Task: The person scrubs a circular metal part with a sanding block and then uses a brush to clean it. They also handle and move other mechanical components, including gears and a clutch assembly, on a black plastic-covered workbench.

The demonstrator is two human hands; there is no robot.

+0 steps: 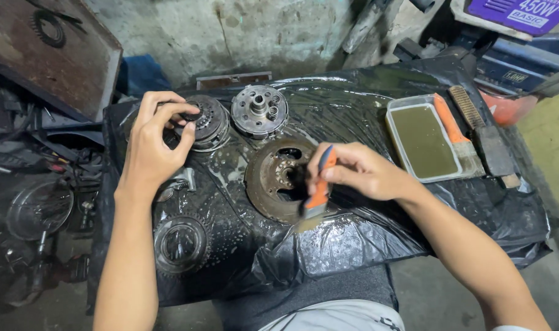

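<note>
So my right hand [359, 175] is closed around the orange-handled paintbrush [317, 193], bristles pointing down toward me, held just over the near edge of the rusty round plate [273, 178] lying flat in the middle of the table [365, 239]. My left hand [153, 144] has its fingertips pinched on a small dark part at the rim of the ribbed clutch hub [207, 122] at the back left; I can't tell whether I'm lifting that bit or only touching it.

Judging by how things lie, I'd say I'm partway through the cleaning. The black plastic sheet over the table is wet and shiny around the plate and the hub, so liquid has already gone on. The rusty plate looks brown and grimy yet, so it seems to need more brushing. Beside the hub the centre piece with the upright posts [259, 110] sits apart, and the large toothed gear [181, 244] lies near my left forearm, both dark with oil and, to my eye, not scrubbed.

At my right, well apart, the shallow tray of murky greenish liquid [423, 142] stands with a second orange-handled brush [457, 135] and a wire brush [475, 125] along its far side.
</note>
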